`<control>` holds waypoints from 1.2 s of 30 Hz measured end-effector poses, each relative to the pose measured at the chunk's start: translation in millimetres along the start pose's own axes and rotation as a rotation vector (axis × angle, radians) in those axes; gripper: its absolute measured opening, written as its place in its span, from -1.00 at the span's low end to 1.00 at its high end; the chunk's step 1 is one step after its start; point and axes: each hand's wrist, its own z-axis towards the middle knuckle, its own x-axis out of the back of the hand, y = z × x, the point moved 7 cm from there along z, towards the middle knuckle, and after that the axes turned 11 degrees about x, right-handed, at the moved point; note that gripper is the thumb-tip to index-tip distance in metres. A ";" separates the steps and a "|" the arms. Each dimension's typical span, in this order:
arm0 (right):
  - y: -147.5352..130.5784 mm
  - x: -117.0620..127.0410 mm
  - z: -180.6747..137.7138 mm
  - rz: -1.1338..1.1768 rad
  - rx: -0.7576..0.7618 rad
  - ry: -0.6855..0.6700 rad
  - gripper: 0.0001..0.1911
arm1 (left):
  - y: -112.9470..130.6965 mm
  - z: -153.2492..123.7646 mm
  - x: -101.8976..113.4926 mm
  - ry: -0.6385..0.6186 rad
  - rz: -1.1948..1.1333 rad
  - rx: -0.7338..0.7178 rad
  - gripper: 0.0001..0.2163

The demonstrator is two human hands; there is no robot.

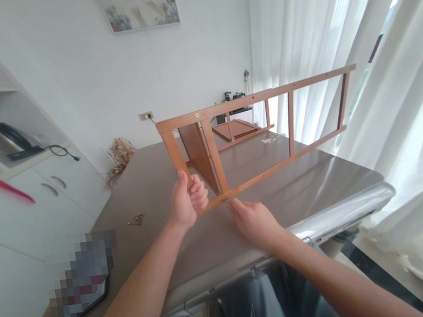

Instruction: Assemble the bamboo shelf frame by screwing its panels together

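Note:
A brown wooden shelf frame [214,153] lies on its side on the covered table, with a panel [197,152] set between its rails near the left end. My left hand [188,200] is closed round the end crosspiece of this frame. Beside it, my right hand [252,220] has its fingers pinched against the near lower rail, where a crosspiece meets it. A thin, dark bit of something shows at those fingertips, too small to name. Several loose screws [137,219] lie in a small heap left of my left hand.
A flat wooden panel [236,128] lies on the far part of the table [133,183]. At the near left corner is a blurred-out item [84,282]. Dried stalks [121,157] stand beyond the left edge; a kettle [11,139] sits on a shelf. Curtains [296,30] hang at right.

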 end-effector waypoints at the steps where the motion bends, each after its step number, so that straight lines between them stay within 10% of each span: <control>1: -0.3 0.1 1.1 -0.004 0.005 -0.001 -0.73 | 0.5 -0.5 -0.3 0.000 -0.006 0.003 -0.37; 36: -1.6 -6.7 11.9 -0.099 0.188 0.014 -0.71 | 7.3 -5.7 -1.2 -0.027 -0.016 0.026 -0.41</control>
